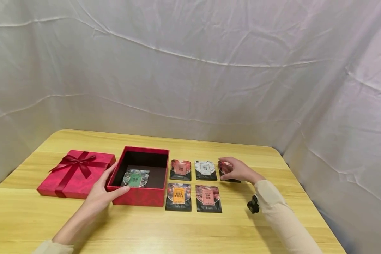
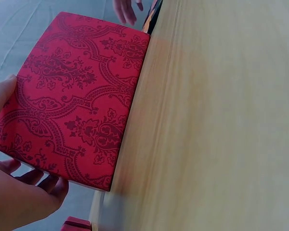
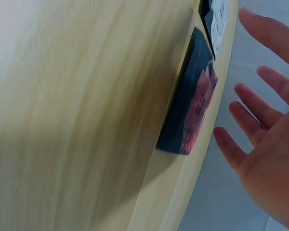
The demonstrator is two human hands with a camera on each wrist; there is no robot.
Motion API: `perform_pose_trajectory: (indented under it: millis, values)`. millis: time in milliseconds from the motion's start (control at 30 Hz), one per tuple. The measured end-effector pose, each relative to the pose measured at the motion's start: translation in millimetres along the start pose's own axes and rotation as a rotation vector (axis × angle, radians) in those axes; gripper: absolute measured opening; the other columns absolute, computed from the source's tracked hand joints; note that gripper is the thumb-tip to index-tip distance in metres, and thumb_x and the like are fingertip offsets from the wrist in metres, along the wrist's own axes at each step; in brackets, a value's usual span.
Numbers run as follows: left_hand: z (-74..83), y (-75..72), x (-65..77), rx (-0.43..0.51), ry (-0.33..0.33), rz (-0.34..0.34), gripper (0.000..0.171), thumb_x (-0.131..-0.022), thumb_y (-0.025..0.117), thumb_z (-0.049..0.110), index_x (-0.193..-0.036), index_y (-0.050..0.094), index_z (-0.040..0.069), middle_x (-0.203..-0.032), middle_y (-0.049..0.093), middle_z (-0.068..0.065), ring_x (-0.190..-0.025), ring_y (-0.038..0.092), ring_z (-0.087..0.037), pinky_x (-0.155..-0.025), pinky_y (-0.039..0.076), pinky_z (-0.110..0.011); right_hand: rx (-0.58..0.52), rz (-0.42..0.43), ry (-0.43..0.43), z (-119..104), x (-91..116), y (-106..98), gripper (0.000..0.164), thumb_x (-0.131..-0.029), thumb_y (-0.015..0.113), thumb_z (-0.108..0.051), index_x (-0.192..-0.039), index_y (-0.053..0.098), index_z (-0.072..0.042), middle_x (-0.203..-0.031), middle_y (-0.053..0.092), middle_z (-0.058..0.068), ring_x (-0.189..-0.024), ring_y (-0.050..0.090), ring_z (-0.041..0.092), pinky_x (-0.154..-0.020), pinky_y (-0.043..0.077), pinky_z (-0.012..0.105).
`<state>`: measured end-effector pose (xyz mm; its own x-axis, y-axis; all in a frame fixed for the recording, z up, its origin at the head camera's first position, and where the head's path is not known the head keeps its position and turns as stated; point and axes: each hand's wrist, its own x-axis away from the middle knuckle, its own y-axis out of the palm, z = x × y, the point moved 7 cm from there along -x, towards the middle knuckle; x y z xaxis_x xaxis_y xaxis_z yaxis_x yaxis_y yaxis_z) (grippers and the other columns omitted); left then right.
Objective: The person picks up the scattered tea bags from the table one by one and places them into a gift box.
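My left hand (image 1: 103, 190) holds the near left corner of an open red box (image 1: 138, 196), thumb over the front rim and fingers along its left side. A sachet with a green label (image 1: 134, 179) lies inside on the dark bottom. In the left wrist view the box's patterned wall (image 2: 77, 101) sits between thumb and fingers. My right hand (image 1: 241, 171) hovers over the red-and-black sachet (image 1: 225, 169) at the far right, partly covering it in the head view. From the right wrist, that sachet (image 3: 195, 103) lies on the table, apart from the spread fingers (image 3: 260, 106).
Left of the box lies its red lid (image 1: 79, 176) with a dark red bow. Between box and right hand lie a red sachet (image 1: 180, 170), a white one (image 1: 205, 170), an orange-labelled one (image 1: 178, 197) and a pink-labelled one (image 1: 209, 198). A small black device (image 1: 253, 204) shows beside the right sleeve.
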<state>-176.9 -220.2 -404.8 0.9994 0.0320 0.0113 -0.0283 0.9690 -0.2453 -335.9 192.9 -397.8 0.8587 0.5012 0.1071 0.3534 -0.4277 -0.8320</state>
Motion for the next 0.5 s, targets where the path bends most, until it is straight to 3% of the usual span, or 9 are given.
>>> perform_pose_trajectory:
  millis: [267, 500]
  values:
    - [0.3, -0.2, -0.2, -0.025, -0.011, 0.001, 0.091, -0.088, 0.071, 0.023, -0.157, 0.012, 0.018, -0.147, 0.031, -0.022, -0.124, 0.038, -0.037, -0.096, 0.039, -0.049, -0.065, -0.002, 0.048, 20.8, 3.1, -5.2, 0.083, -0.079, 0.082, -0.023, -0.145, 0.039, 0.001, -0.144, 0.038, 0.028, -0.13, 0.037, 0.046, -0.101, 0.035, 0.058]
    - [1.8, -0.7, 0.0, 0.011, 0.018, 0.005, 0.092, -0.087, 0.073, 0.021, -0.157, 0.013, 0.016, -0.149, 0.029, -0.023, -0.128, 0.033, -0.039, -0.102, 0.029, -0.061, -0.073, 0.0, 0.072, 37.4, 4.5, -7.6, 0.086, -0.076, 0.084, -0.021, -0.145, 0.039, 0.002, -0.145, 0.036, 0.03, -0.132, 0.03, 0.049, -0.103, 0.031, 0.061]
